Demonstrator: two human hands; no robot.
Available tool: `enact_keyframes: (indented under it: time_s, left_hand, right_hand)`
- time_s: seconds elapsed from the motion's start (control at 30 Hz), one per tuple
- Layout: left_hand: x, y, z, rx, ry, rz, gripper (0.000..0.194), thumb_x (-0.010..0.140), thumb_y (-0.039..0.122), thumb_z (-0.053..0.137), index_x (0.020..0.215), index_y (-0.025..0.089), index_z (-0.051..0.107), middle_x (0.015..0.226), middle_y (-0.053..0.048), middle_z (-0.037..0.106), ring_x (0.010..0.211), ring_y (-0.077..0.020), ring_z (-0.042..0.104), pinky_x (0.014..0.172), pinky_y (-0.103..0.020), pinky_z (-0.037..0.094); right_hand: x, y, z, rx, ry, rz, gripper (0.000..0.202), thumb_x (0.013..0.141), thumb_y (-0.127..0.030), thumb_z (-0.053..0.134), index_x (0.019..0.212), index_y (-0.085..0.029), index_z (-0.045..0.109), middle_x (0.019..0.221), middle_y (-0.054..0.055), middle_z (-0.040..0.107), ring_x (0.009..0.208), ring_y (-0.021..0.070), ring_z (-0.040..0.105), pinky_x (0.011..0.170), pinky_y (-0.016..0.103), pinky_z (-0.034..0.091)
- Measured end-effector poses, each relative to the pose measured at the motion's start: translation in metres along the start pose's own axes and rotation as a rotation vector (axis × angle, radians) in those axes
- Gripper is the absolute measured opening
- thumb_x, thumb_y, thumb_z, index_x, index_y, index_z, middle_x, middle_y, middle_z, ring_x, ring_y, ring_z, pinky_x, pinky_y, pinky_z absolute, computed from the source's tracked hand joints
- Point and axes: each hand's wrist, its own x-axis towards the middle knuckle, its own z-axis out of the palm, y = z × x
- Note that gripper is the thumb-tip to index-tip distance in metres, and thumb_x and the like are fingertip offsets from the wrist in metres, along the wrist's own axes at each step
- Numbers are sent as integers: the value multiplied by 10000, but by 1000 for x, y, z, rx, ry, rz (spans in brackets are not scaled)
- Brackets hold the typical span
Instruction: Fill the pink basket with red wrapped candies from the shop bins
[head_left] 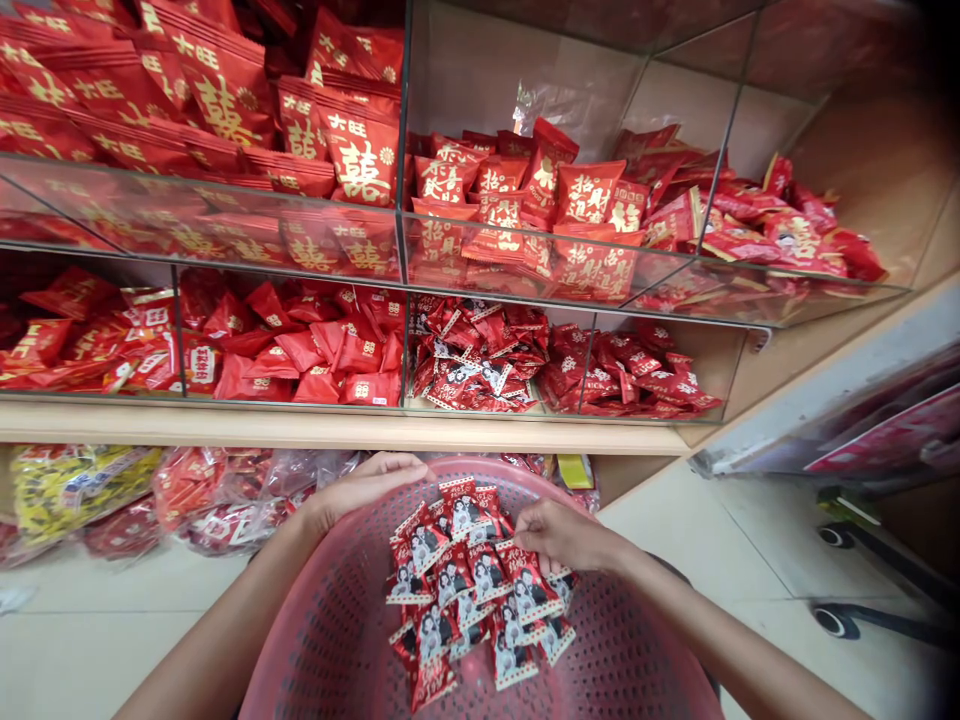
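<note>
A pink perforated plastic basket (330, 600) sits in front of me, tilted toward my view. Several small wrapped candies (454, 575), red with a black-and-white couple print, lie heaped in it. My left hand (375, 487) grips the basket's far left rim, its fingers along the edge. Inside the basket, at the right of the heap, my right hand (559, 535) is closed, fingertips pinching the top edge of one red candy packet (531, 585).
Ahead stands a shelf with clear-fronted bins (480, 350) of red packets; one lower bin holds matching couple-print candies (480, 360). Bagged sweets (82, 490) lie beneath the shelf at left. Chair casters (836, 620) rest on the tiled floor at right.
</note>
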Motion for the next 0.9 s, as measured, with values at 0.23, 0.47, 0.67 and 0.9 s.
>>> enact_keyframes:
  time_s: [0.23,0.47,0.67,0.9]
  left_hand:
    - [-1,2,1,36,14,-3,316,768,434,571,901,159,652,911,-42,668,807,-168,588,752,-262,422]
    - [0,4,1,100,21,4,325,775,445,553,910,168,655,909,-34,669,819,-170,587,759,-265,419]
    - [1,6,1,122,15,13,313,774,431,558,894,159,655,907,-39,667,833,-171,579,768,-260,415]
    - [1,3,0,100,21,6,314,763,436,573,889,160,655,897,-31,666,819,-168,581,763,-256,410]
  right_hand:
    - [-3,-3,9,-264,349,-231,171,768,-224,526,602,-204,490,525,-22,500,511,126,489,476,256,345]
    - [-49,-18,17,-625,333,-351,180,813,-285,523,976,-221,565,994,59,575,891,219,559,755,338,439]
    - [-61,-9,35,-746,185,-366,469,746,-193,620,1189,-261,483,1228,58,465,1095,246,485,898,346,429]
    - [-63,-35,18,-699,241,-444,404,812,-327,554,1204,-260,488,1188,73,504,1064,246,508,878,362,440]
